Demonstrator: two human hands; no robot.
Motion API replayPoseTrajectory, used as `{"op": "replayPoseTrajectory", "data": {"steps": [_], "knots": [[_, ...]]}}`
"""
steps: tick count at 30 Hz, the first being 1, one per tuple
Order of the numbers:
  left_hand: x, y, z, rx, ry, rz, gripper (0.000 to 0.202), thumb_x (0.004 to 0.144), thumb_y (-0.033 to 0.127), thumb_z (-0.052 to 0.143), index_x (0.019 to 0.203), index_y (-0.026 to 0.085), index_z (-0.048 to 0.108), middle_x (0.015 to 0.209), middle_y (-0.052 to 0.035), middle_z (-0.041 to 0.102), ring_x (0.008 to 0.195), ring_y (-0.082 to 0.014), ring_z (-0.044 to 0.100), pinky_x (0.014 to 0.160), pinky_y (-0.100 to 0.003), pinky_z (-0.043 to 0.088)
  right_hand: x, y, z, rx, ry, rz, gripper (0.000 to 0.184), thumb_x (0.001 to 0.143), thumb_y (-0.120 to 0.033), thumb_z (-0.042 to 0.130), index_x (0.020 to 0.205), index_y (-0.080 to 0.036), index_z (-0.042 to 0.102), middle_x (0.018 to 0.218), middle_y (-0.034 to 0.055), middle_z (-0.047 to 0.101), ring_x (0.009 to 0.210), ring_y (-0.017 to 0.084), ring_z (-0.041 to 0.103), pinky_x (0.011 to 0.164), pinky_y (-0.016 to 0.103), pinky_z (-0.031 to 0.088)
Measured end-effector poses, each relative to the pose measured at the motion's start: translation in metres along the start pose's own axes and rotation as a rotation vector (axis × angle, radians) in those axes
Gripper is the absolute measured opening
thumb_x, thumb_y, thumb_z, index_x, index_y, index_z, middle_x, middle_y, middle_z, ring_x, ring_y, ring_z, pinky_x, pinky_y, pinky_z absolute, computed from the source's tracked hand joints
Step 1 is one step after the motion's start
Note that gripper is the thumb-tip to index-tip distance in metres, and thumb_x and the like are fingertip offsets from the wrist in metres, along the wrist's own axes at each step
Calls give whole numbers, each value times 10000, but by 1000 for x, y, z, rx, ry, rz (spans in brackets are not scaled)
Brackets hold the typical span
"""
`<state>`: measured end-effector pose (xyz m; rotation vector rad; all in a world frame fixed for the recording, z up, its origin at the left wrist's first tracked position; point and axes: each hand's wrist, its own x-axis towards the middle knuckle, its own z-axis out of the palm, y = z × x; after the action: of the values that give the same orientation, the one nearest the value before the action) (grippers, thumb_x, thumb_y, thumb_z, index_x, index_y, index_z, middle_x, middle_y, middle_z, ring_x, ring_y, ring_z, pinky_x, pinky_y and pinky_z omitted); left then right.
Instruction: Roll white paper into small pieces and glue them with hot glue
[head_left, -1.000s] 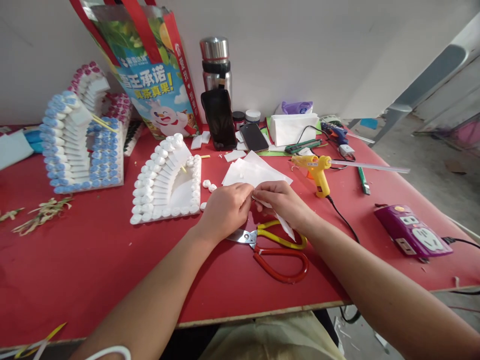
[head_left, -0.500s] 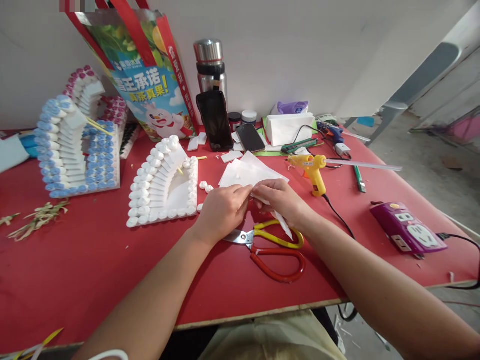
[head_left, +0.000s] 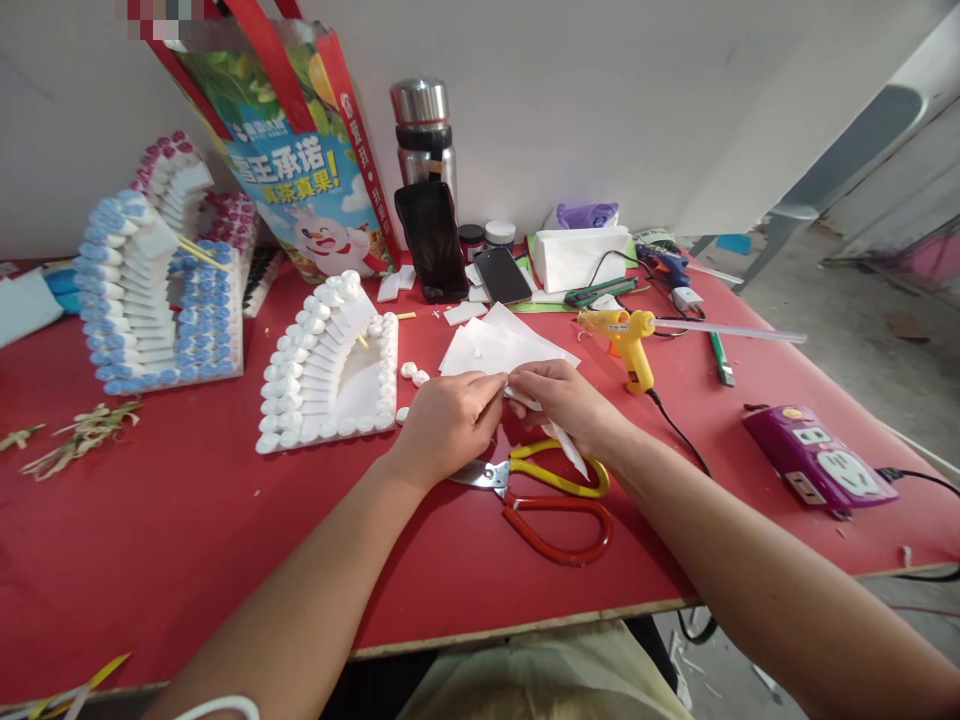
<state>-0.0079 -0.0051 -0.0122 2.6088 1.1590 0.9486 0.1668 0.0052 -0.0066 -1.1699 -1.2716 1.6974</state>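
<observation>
A narrow strip of white paper (head_left: 571, 452) is pinched at its far end between the fingertips of both hands. My left hand (head_left: 452, 418) is closed, its fingertips meeting those of my right hand (head_left: 559, 395). The strip's loose tail hangs under my right palm. Below the hands lie scissors (head_left: 559, 535) with one yellow and one red handle, blades partly hidden by my left hand. White paper sheets (head_left: 499, 335) are just beyond my fingers. To the left stands a white arched model (head_left: 326, 375) edged with small white rolls, and a few loose rolls (head_left: 409, 370) lie beside it.
A yellow glue gun (head_left: 634, 350) with a glue stick lies at the right, near a purple power socket (head_left: 821, 455). Behind are two phones (head_left: 431, 245), a steel flask (head_left: 421, 125) and a colourful bag (head_left: 300, 170). A blue-and-white model (head_left: 154, 300) stands far left.
The whole view has shifted very slightly. Both hands stay together on the paper strip, with only a small movement of the right fingers.
</observation>
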Motion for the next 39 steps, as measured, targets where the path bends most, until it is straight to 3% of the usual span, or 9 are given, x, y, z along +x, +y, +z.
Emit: {"op": "replayPoseTrajectory", "data": {"steps": [4, 9, 18, 26, 32, 39], "knots": [[0, 0, 1, -70, -7, -51, 225, 964, 207, 496, 918, 160, 711, 809, -66, 731, 732, -184, 683, 675, -289, 490, 1, 3, -1, -60, 4, -43, 263, 806, -224, 523, 549, -175, 488, 539, -23, 489, 453, 66, 367, 449, 232, 274], [1, 0, 1, -177, -22, -153, 238, 980, 259, 504, 991, 181, 728, 940, -65, 763, 829, -189, 706, 748, -291, 504, 2, 7, -1, -300, 69, -160, 278, 826, -243, 509, 556, -176, 518, 539, -8, 523, 496, 92, 439, 491, 246, 318], [1, 2, -1, -226, -10, -188, 252, 985, 274, 498, 916, 192, 727, 889, -46, 752, 800, -172, 684, 740, -280, 487, 0, 2, 1, -77, 13, -86, 265, 816, -271, 558, 574, -168, 529, 549, -19, 532, 465, 69, 385, 469, 235, 277], [3, 4, -2, -161, -51, -229, 367, 1005, 300, 441, 719, 165, 626, 699, -38, 660, 641, -145, 581, 636, -275, 432, 1, 4, 1, -139, -13, -102, 267, 823, -321, 608, 619, -156, 561, 555, -17, 554, 466, 64, 381, 471, 233, 257], [3, 6, -2, -216, -68, -238, 304, 1006, 273, 432, 861, 168, 677, 774, -36, 696, 681, -149, 603, 656, -272, 440, 1, 3, 1, -153, 25, -142, 278, 840, -326, 613, 626, -153, 574, 556, -17, 556, 480, 72, 423, 473, 233, 283], [4, 6, -1, -364, 9, -293, 281, 999, 320, 475, 1047, 196, 723, 758, -17, 710, 676, -149, 636, 641, -256, 475, 1, 3, 3, -54, 21, -211, 228, 847, -306, 628, 678, -154, 599, 599, -16, 568, 510, 74, 442, 507, 234, 328]]}}
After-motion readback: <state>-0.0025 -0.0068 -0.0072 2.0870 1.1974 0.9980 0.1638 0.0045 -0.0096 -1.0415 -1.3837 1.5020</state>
